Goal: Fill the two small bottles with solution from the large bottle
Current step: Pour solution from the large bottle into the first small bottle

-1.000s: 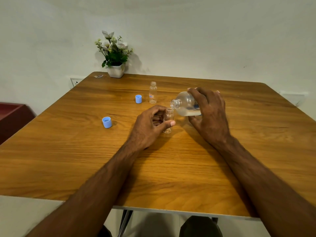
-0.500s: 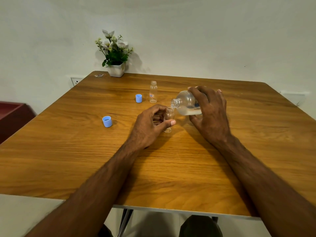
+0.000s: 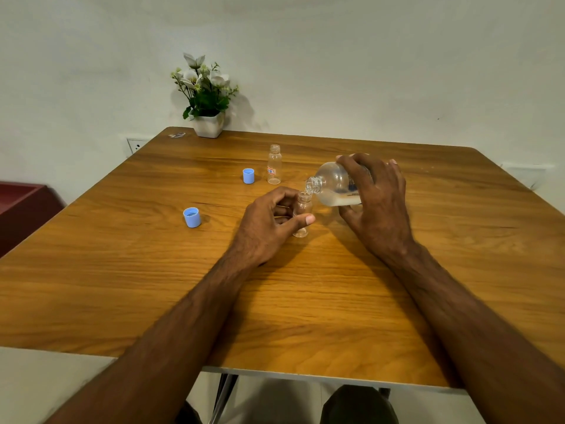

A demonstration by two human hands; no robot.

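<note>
- Right hand [image 3: 379,203] grips the big bottle [image 3: 334,186], tipped mouth-down over a vial [image 3: 302,214].
- Left hand [image 3: 269,228] holds that vial upright on the table [image 3: 122,270].

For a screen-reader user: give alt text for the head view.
The right hand tips the large bottle over a small bottle held by the left hand on a wooden table.

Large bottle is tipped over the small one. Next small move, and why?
Probably tilt the large bottle slightly further. The right hand holds it nearly level, mouth right above the neck of the small bottle that the left hand grips, yet the liquid pools along its lower side, and no stream is visible.
</note>
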